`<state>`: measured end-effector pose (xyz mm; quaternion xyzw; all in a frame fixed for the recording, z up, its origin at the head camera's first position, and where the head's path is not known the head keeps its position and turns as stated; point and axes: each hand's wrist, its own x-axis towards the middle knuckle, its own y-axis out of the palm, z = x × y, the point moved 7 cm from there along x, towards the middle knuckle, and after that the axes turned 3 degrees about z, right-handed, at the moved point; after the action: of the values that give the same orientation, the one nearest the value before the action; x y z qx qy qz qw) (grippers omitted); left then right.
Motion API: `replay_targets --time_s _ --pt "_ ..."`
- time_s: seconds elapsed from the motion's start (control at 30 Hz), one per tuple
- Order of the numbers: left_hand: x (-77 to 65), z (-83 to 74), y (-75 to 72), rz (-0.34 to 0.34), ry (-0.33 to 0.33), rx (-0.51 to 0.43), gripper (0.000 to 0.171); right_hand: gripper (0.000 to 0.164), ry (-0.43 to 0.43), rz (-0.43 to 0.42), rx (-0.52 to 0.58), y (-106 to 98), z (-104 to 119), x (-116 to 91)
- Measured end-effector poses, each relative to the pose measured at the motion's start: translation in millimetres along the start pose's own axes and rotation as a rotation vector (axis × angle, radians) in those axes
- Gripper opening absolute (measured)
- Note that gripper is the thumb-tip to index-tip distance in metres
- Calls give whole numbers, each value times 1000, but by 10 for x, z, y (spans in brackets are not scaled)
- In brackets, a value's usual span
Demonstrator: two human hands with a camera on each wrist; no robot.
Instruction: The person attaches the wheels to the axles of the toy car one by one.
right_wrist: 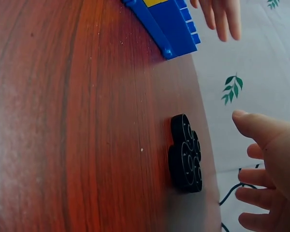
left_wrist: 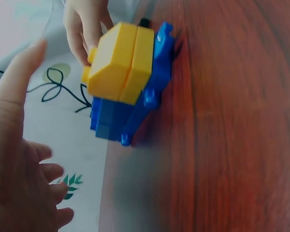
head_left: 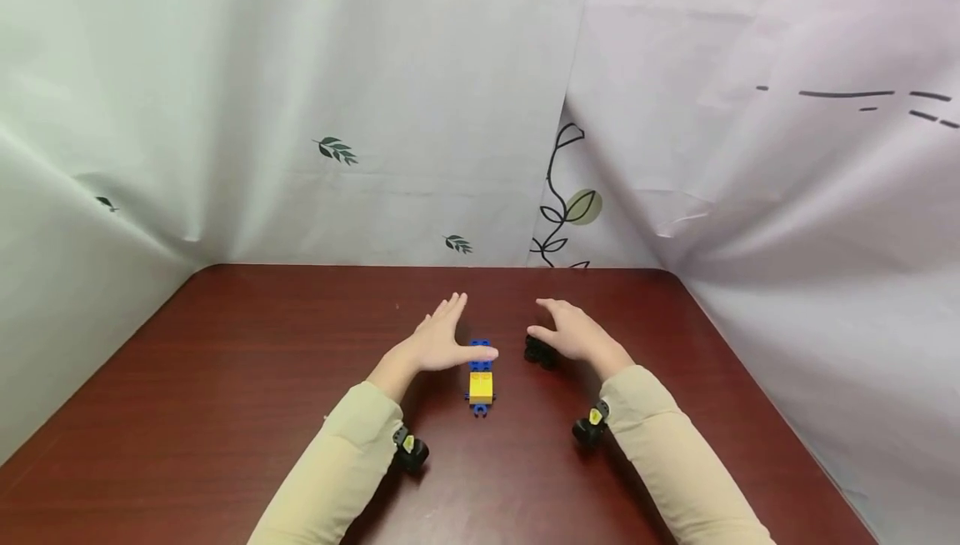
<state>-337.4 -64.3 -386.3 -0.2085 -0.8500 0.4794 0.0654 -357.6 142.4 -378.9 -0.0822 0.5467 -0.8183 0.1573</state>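
A toy vehicle of building bricks stands on the table between the two hands. Its yellow brick (head_left: pixel 481 388) faces the near side, with a blue brick section (right_wrist: pixel 176 29) behind. My left hand (head_left: pixel 433 347) hovers at the left of the toy, fingers stretched out and thumb over the blue part in the head view; it grips nothing. Several black toy wheels (right_wrist: pixel 185 153) sit close together on the table, right of the vehicle. Next to them my right hand (head_left: pixel 573 333) is held above the table with fingers extended, apart from the wheels in the right wrist view.
The dark red wooden table (head_left: pixel 225 378) has rounded far corners. A pale cloth (head_left: pixel 420 112) with leaf and vine prints hangs behind it and along the sides. Black wrist cameras (head_left: pixel 588 431) are strapped under both sleeves.
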Motion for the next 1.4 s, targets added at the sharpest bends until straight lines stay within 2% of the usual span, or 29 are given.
replay_targets --time_s 0.13,0.33,0.63,0.9,1.1,1.2,1.4 --pt "-39 -58 93 72 35 -50 110 61 -8 -3 17 26 8 -3" --pt "-80 -143 185 133 82 -100 108 53 -12 -22 36 53 24 17" --pt "-82 -194 303 160 100 -106 109 48 19 -3 119 136 -30 54" --pt "-42 -202 345 151 90 -87 112 43 3 -14 158 136 -93 86" --pt "23 -176 312 109 91 -53 112 41 5 -42 173 119 -97 111" --pt "56 -146 288 69 83 -70 111 42 5 -58 177 131 -91 133" --pt "82 -77 293 -14 58 -173 114 47 72 -64 213 215 -135 117"
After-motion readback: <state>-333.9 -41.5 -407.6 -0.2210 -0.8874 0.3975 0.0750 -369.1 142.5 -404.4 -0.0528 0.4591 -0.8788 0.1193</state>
